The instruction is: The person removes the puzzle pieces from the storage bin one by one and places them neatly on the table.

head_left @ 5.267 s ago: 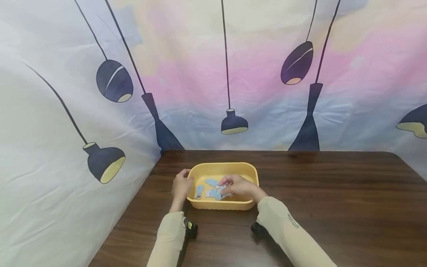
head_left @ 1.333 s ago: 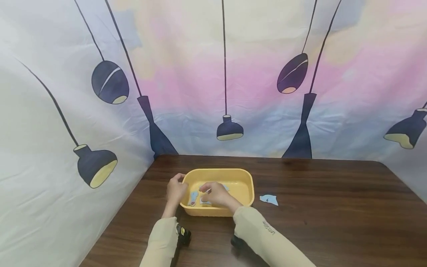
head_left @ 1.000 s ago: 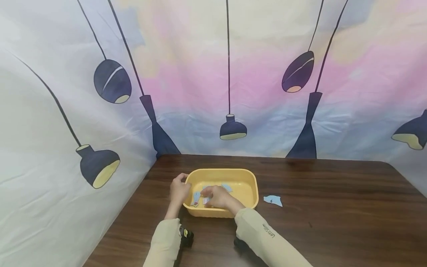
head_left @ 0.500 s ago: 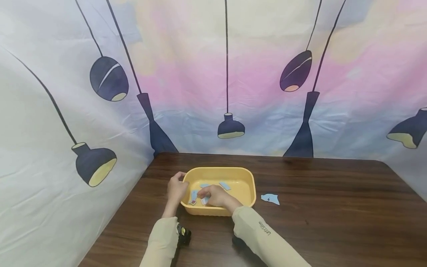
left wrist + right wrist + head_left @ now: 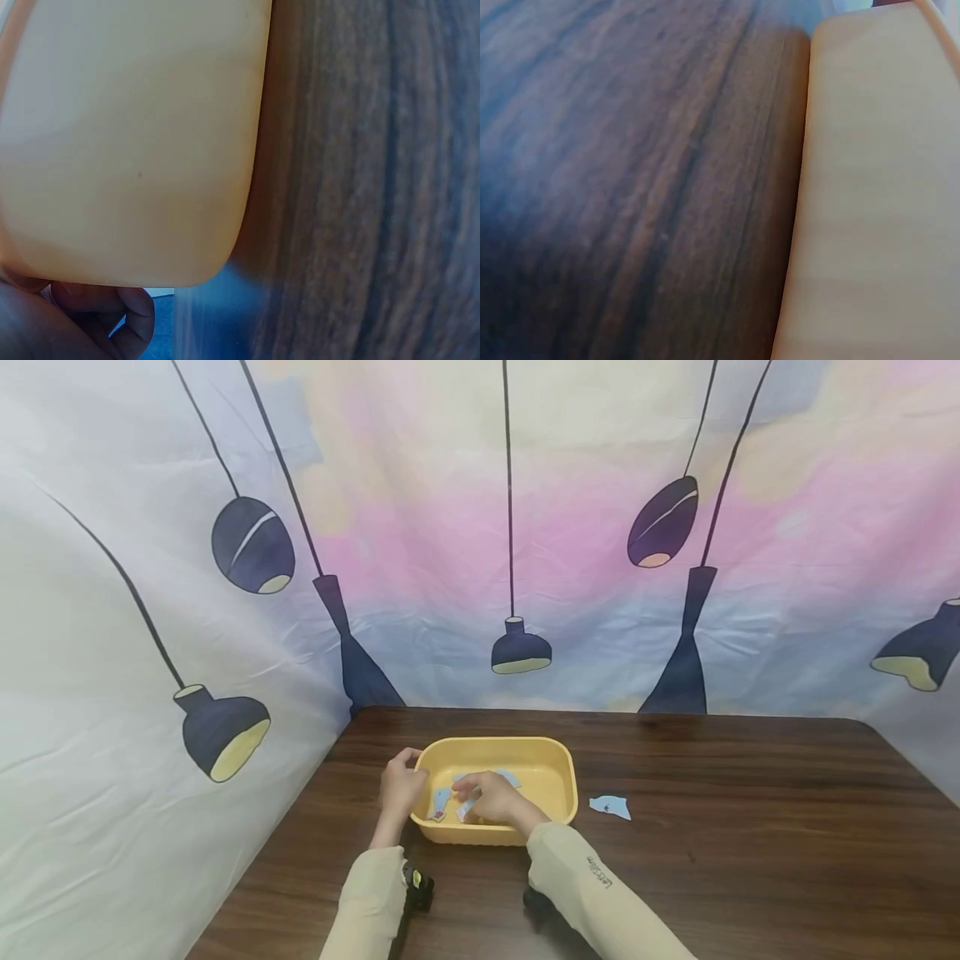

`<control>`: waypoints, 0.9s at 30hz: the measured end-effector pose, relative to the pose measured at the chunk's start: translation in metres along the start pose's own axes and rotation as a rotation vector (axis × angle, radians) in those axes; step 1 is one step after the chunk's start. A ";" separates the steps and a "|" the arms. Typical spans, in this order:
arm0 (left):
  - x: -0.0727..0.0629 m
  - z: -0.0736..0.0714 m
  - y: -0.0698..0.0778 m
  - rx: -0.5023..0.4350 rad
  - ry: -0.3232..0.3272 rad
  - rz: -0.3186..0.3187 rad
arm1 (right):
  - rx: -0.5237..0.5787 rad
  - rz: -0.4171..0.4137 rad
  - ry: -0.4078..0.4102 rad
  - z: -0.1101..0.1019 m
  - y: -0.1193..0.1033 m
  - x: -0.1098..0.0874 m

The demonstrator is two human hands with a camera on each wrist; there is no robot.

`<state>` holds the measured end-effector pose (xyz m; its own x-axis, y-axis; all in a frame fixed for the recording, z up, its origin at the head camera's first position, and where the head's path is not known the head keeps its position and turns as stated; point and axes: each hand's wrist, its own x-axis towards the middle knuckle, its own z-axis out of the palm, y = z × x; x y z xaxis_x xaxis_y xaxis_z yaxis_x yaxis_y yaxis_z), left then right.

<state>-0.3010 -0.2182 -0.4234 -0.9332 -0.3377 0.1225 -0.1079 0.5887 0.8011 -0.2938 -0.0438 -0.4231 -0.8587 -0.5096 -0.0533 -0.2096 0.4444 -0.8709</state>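
My left hand (image 5: 401, 789) grips the left end of a yellow plastic basin (image 5: 495, 837), thumb at the rim; in the left wrist view the curled fingers (image 5: 135, 319) show past the basin's end. Inside the basin is my right hand (image 5: 491, 797), fingers bent over a pale-blue flat piece (image 5: 467, 811). Whether they pinch it is hidden. Another irregular blue piece (image 5: 439, 803) with a reddish mark lies at the basin's left, and one more blue piece (image 5: 508, 777) lies behind the right hand. The right wrist view shows only the basin's outer wall (image 5: 877, 187) and wood.
A separate blue piece (image 5: 611, 807) with a small dark mark lies on the dark wooden table (image 5: 750, 827), right of the basin. Behind the table hangs a cloth backdrop (image 5: 420, 485) printed with lamps.
Since the oldest frame, one blue piece has come to lie on the table right of the basin. My right hand has shifted left inside the basin; the piece beneath it has turned slightly. My left hand stays put.
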 end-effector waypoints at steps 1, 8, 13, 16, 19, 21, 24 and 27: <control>0.000 0.000 0.000 0.005 0.001 -0.005 | 0.007 0.001 0.004 0.000 0.000 0.000; 0.001 0.002 0.000 0.004 0.007 0.007 | -0.037 0.002 0.007 -0.001 0.002 -0.001; 0.000 0.003 0.001 0.005 -0.002 0.008 | -0.040 0.029 -0.009 0.000 0.005 -0.002; -0.001 0.003 0.001 0.001 -0.005 0.005 | -0.035 0.031 -0.009 -0.001 0.005 -0.003; -0.001 0.003 0.002 0.001 -0.002 0.008 | -0.044 0.019 0.003 -0.002 0.004 -0.004; -0.001 0.003 0.002 0.005 0.002 0.007 | -0.051 0.017 0.011 -0.002 0.003 -0.004; 0.000 0.002 0.003 -0.002 0.002 0.007 | -0.055 0.018 0.011 -0.003 0.002 -0.004; 0.000 0.001 0.002 -0.010 0.000 0.006 | -0.055 0.014 0.003 -0.003 0.002 -0.003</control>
<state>-0.3015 -0.2157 -0.4223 -0.9338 -0.3343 0.1272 -0.0988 0.5829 0.8065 -0.2928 -0.0393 -0.4235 -0.8632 -0.5008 -0.0640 -0.2228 0.4915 -0.8419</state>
